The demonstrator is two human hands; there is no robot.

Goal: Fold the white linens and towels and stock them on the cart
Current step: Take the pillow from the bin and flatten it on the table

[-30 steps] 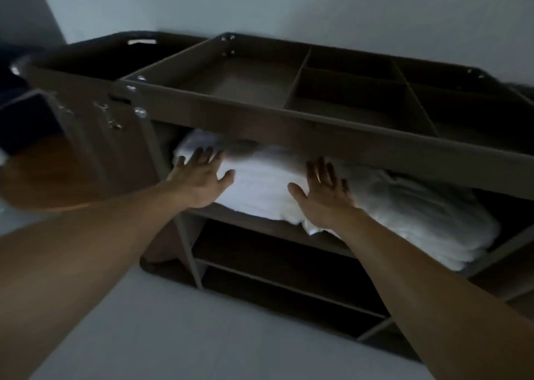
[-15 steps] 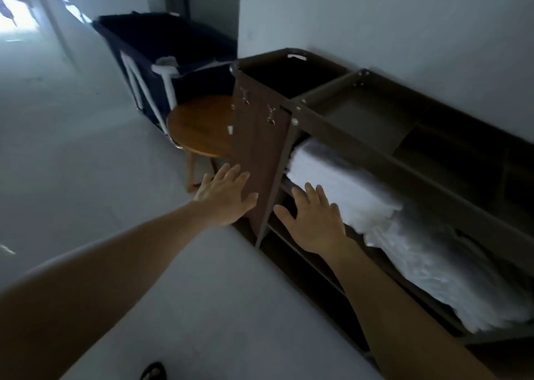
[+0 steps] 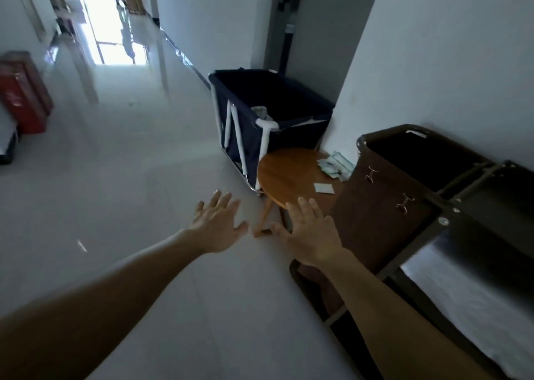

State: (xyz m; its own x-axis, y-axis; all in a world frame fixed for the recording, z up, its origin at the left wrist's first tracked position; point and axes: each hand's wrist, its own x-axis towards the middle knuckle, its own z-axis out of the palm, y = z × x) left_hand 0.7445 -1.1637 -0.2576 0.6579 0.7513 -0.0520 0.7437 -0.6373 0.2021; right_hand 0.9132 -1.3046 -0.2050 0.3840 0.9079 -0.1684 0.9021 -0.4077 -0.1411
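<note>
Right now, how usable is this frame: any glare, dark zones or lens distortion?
Head view: the window is blown out, with glare streaking the floor; the cart and its white linens sit in dim shadow; wide-angle bending tilts the walls; both open hands, left hand and right hand, look slightly soft.

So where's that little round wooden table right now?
In the head view the round wooden table sits right of centre against the wall, between the dark blue laundry bin behind it and the brown cart to its right.

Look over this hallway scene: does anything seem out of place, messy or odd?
Mostly tidy. One oddity: small pale packets lie scattered loosely on the round wooden side table, with one flat white square apart from them. The folded white linens sit neatly on the brown cart's shelf.
</note>
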